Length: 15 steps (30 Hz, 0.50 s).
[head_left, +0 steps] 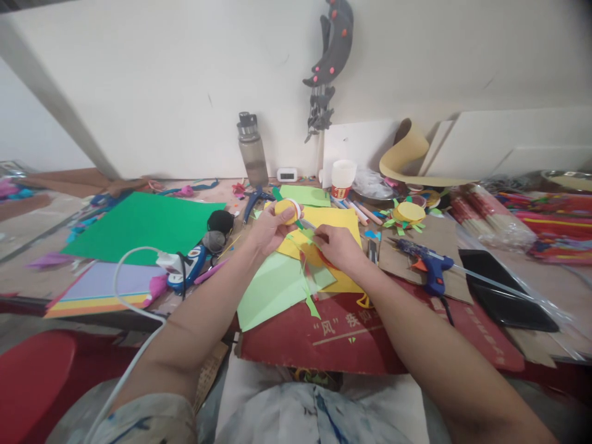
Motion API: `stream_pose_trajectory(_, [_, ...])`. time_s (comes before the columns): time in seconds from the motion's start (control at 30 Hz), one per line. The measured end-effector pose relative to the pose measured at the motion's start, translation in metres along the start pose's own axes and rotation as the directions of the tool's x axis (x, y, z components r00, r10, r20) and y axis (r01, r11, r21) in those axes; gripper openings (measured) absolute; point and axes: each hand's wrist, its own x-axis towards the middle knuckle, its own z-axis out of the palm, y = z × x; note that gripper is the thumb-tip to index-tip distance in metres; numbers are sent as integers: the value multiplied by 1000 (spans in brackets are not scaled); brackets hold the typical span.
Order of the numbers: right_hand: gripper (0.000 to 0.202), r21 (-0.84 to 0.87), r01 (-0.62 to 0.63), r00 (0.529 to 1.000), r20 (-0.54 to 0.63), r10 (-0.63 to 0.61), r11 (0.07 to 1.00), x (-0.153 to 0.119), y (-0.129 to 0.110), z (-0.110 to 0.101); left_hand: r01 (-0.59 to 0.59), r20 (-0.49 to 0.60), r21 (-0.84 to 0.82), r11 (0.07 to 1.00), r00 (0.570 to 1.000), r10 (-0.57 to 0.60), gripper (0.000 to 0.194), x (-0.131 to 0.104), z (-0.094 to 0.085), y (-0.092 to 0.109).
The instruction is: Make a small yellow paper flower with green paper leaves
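My left hand (271, 229) is closed round a small yellow disc (285, 211) with a white edge. Green paper bits (276, 193) stick out from the disc's rim. Close by on the right, my right hand (337, 246) has its fingers pinched together. A thin greyish piece shows between the two hands, but what the right fingers hold is too blurred to name. Beneath the hands lie yellow paper (349, 223), a light green sheet (272, 293) and cut green scraps (312, 305), over a red cardboard sheet (296, 345).
A blue glue gun (432, 265) lies on brown cardboard at right, beside a black tablet-like slab (504, 290). Another yellow disc with green tabs (409, 213) sits behind it. Toward the back stand a bottle (253, 151) and a paper cup (343, 179). Green card (148, 228) and a power strip (187, 271) lie left.
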Motion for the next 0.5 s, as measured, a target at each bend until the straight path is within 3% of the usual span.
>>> stream_pose_trajectory(0.5, [13, -36, -19, 1000, -2, 19, 999, 1, 1, 0, 35, 11, 140, 990, 999, -37, 55, -3, 3, 4])
